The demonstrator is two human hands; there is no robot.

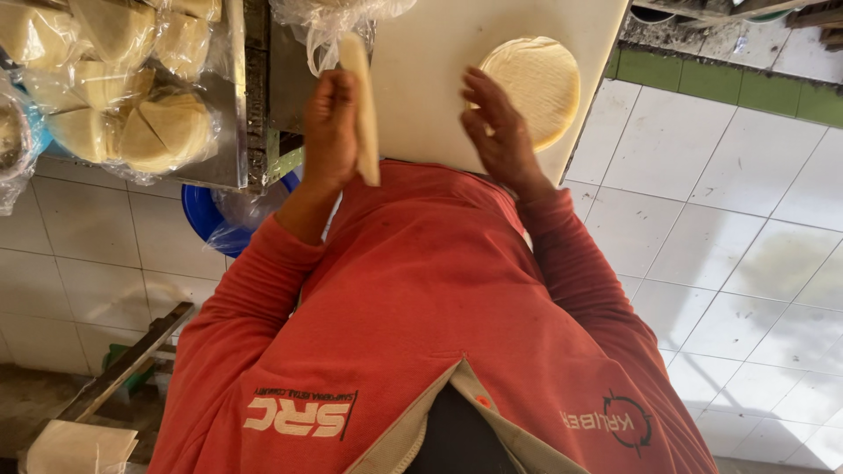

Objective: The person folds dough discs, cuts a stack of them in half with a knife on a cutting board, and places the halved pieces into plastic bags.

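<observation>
A stack of flat round flatbreads (pixel 536 88) lies at the right end of the white board (pixel 430 79), the right hand (pixel 496 127) open-fingered against its near edge. Left of the stack, the left hand (pixel 332 132) grips a folded flatbread (pixel 362 105) upright; bagged flatbreads (pixel 132 114) lie further left.

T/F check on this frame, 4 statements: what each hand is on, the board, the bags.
1. The left hand holds a folded flat round upright. True.
2. The right hand grips a knife. False: it rests open against a stack of flat rounds.
3. The stack lies on a white board. True.
4. The clear bags at left are empty. False: they hold folded pale rounds.
</observation>
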